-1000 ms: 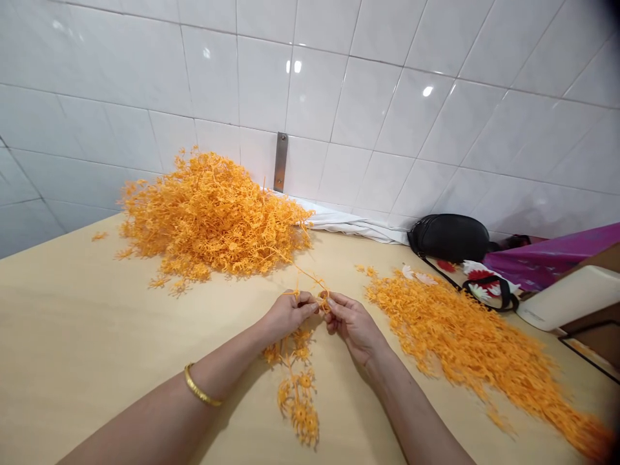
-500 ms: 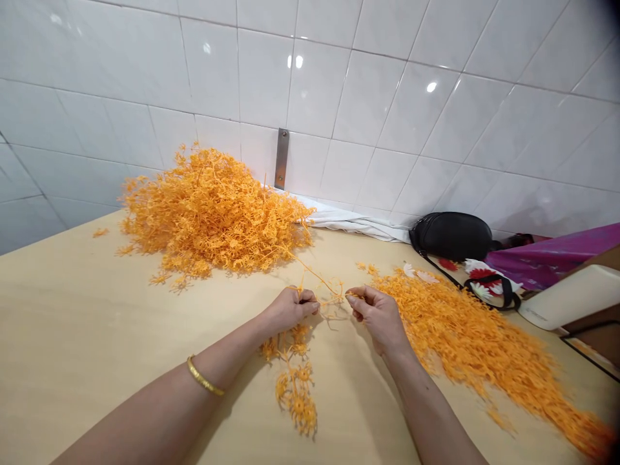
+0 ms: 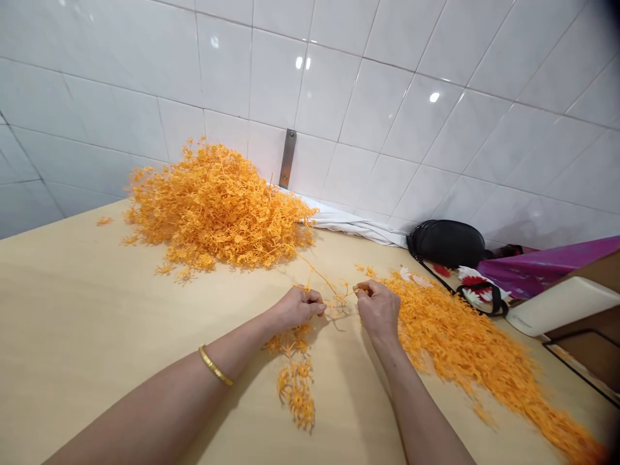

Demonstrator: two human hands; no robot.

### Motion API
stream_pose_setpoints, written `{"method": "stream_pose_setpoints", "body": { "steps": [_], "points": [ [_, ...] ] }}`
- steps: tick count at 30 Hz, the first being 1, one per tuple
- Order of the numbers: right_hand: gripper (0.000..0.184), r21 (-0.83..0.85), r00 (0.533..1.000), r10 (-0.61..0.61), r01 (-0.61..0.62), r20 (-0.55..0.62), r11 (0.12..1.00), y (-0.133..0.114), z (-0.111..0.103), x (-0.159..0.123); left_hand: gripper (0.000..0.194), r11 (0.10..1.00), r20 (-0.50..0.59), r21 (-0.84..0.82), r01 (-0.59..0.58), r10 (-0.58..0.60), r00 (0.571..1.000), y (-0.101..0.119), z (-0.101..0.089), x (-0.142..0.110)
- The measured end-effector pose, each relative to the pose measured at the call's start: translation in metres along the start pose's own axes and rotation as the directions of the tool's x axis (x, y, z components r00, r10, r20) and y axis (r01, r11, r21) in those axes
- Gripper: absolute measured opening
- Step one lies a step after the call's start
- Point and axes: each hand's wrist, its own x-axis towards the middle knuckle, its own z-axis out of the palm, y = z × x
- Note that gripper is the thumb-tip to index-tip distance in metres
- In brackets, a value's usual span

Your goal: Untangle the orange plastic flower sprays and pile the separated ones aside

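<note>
My left hand (image 3: 299, 307) is closed around an orange artificial flower sprig (image 3: 296, 387). Its flowered end hangs below the wrist, towards me, while a bare thin stem stretches up and away beyond the fingers. Across a small gap, my right hand (image 3: 380, 311) pinches the end of a side branch between thumb and fingertips; the very tip is hidden by the fingers. A tall heap of orange sprigs (image 3: 217, 210) stands behind my left hand. Beside my right hand spreads a flatter pile of loose orange pieces (image 3: 465, 339).
Against the tiled wall (image 3: 368, 97) lie a white cloth (image 3: 353, 223) and a black bag (image 3: 448, 242) with a strap. Red and white artificial flowers (image 3: 477, 287), a purple sheet (image 3: 542, 268) and a cream-coloured bottle (image 3: 566, 307) sit at the right. A metal strip (image 3: 287, 159) is fixed to the wall.
My right hand has turned, its back now facing up more, and has drawn slightly away from my left hand. The left still grips the sprig. The view has shifted a little.
</note>
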Motion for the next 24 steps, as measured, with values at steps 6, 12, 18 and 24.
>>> {"method": "stream_pose_setpoints", "body": {
  "steps": [6,12,18,24],
  "points": [
    [0.024,-0.047,0.999,-0.009,0.011,0.053,0.999,-0.002,0.002,-0.001,0.019,1.000,-0.007,-0.026,-0.010,0.010,1.000,0.002,-0.002,-0.002],
    [0.025,-0.350,0.992,0.059,-0.093,-0.107,0.932,0.039,-0.055,0.044,0.018,1.000,-0.015,-0.030,0.005,-0.006,1.000,-0.003,-0.006,-0.003],
    [0.025,-0.717,0.982,0.180,-0.090,0.050,0.692,0.077,-0.125,0.040,0.022,0.973,-0.086,-0.229,-0.006,-0.014,0.996,-0.010,-0.010,0.004],
    [0.021,-0.404,0.987,-0.081,0.130,0.136,0.905,0.033,-0.082,-0.008,0.017,0.776,-0.062,-0.630,-0.026,-0.017,0.998,-0.013,-0.019,0.008]
  ]
}}
